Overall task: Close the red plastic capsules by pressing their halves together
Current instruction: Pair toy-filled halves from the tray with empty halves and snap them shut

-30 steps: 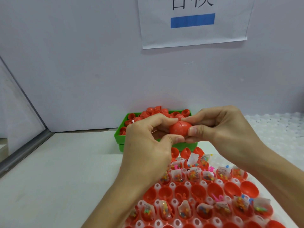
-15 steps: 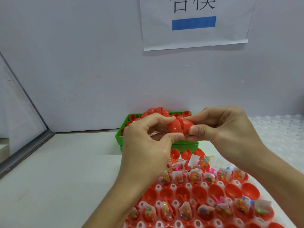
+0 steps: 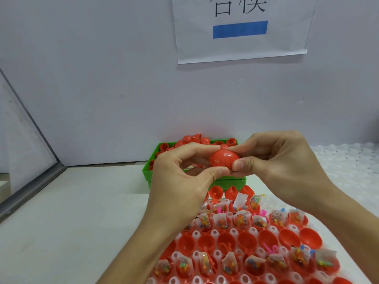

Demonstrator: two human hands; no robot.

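Pinching a red capsule [image 3: 224,159] at frame centre, the left hand [image 3: 184,181] and right hand [image 3: 283,167] are squeezing its halves together, apparently to snap them closed.

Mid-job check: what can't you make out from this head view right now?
- Red capsule: whether its halves have fully closed; the left hand and right hand cover its seam.
- Green bin: much of its contents sit behind both hands.
- Tray: its near rows are cut off by the bottom edge.
- Bagged toys: too small to identify.
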